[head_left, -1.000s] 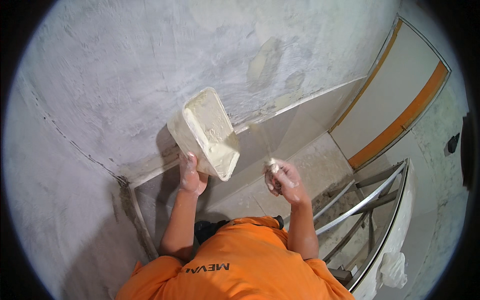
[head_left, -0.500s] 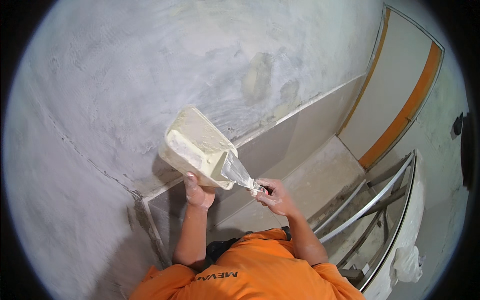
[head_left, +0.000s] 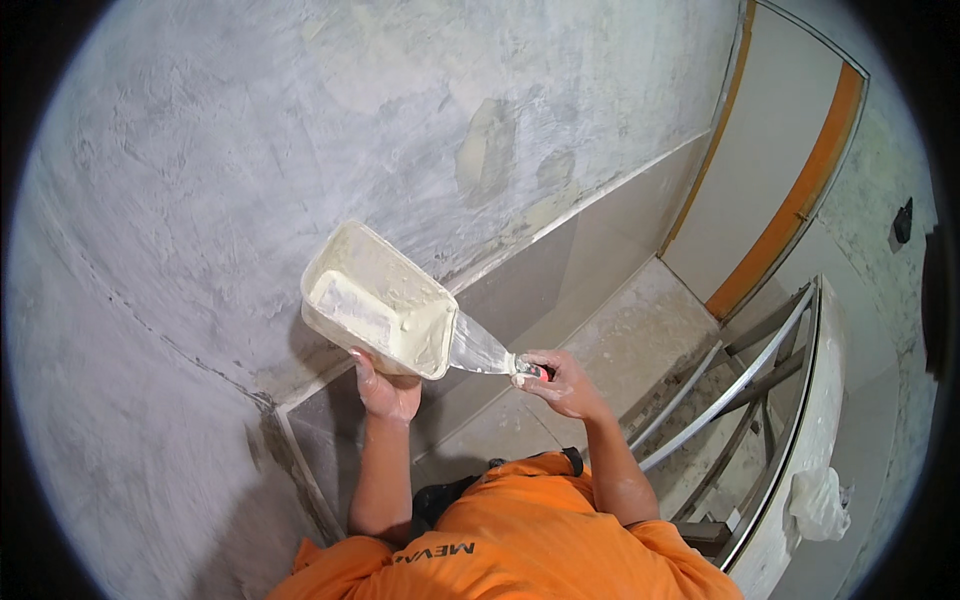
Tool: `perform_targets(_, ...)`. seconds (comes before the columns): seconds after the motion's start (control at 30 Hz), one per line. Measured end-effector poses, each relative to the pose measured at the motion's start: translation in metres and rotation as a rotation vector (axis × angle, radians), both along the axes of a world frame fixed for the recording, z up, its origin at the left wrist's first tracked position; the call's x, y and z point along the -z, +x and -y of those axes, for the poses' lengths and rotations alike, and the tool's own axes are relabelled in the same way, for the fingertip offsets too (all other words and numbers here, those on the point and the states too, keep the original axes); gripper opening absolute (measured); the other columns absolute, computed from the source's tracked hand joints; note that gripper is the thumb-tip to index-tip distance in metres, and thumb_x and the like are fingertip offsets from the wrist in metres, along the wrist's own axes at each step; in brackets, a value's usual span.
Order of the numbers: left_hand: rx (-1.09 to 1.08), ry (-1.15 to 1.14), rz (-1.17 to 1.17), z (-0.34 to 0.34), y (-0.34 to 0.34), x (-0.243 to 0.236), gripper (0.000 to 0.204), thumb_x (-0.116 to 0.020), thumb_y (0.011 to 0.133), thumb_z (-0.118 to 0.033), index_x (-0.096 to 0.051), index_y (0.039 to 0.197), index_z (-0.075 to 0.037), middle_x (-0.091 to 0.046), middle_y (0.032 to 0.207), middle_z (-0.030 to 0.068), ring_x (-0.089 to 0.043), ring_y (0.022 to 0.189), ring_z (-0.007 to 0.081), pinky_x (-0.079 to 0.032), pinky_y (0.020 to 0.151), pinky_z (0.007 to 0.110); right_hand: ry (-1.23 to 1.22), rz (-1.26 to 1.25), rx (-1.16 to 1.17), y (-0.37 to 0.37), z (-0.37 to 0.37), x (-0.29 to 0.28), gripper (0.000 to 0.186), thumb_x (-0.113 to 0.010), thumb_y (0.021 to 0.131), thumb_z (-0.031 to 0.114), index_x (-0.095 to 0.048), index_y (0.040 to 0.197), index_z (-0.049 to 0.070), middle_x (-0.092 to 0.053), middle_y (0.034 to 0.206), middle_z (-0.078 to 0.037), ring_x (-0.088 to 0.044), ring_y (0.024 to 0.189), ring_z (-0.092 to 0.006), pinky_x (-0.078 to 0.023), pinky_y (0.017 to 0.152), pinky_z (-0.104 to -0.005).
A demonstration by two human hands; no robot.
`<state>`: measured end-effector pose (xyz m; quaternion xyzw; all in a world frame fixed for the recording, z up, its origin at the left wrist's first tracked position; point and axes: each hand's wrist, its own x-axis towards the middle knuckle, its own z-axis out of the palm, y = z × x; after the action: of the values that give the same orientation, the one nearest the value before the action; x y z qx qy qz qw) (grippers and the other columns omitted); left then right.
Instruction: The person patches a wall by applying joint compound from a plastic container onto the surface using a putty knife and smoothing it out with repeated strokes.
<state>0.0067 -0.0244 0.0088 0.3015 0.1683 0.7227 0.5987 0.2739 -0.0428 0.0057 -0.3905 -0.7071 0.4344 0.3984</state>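
Cream tub at nine o'clock held filler, left hand cupped below; at twelve, wall looked mostly coated, patches seemingly left; at four, right hand gripped the scraper near tub's rim.

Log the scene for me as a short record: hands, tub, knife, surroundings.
left hand: supports the tub from below, thumb at its side
right hand: grips the knife by its handle
tub: tilted, opening in view, cream paste inside
knife: blade toward the tub's right end; whether it touches the rim is unclear
ahead: grey, patchy wall
right side: white door with orange edging, metal frame, pale plastic bag
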Motion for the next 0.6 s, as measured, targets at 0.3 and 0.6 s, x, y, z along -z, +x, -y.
perform_targets(0.3,-0.084,0.115,0.044,-0.002,-0.019,0.000,0.082,-0.053,0.090,-0.065,-0.031,0.152,-0.015,-0.039,0.153,0.0050,-0.041,0.138,0.0275,-0.036,0.114,0.049,-0.017,-0.040,0.200,0.010,-0.001,0.010,0.023,-0.070,0.084,0.010,-0.065,0.103,-0.001,-0.052,0.074,0.003,-0.046,0.065,-0.0064,-0.039,0.059,-0.0239)
perform_targets(0.6,-0.127,0.058,-0.150,-0.018,-0.035,0.032,0.081,-0.042,0.095,-0.066,-0.026,0.153,-0.012,-0.039,0.152,0.0079,-0.042,0.137,0.0296,-0.039,0.111,0.047,-0.124,-0.191,0.168,0.013,0.016,-0.022,0.033,-0.074,0.081,0.011,-0.066,0.110,-0.003,-0.065,0.085,-0.003,-0.059,0.075,-0.0138,-0.047,0.070,-0.0270)
